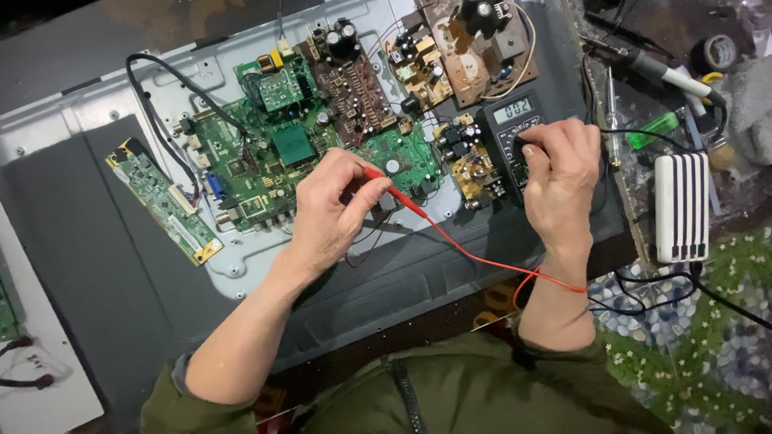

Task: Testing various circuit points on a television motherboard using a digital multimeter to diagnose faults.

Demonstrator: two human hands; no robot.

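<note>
My left hand (pixel 330 205) grips a red test probe (pixel 394 193) over the green main circuit board (pixel 277 153), its red lead (pixel 482 261) trailing toward my right forearm. My right hand (pixel 560 173) rests on a black digital multimeter (pixel 508 133), fingers closed on its dial below the lit display. Brown boards (pixel 354 80) with capacitors lie just beyond, all on the open back of a flat-screen panel (pixel 96 217).
A narrow green strip board (pixel 165 201) lies at the left with black cables (pixel 157 112). To the right are a white striped power bank (pixel 682 205), a soldering iron (pixel 651 68), a tape roll (pixel 718 52), a green lighter (pixel 653 128) and a flowered cloth (pixel 708 354).
</note>
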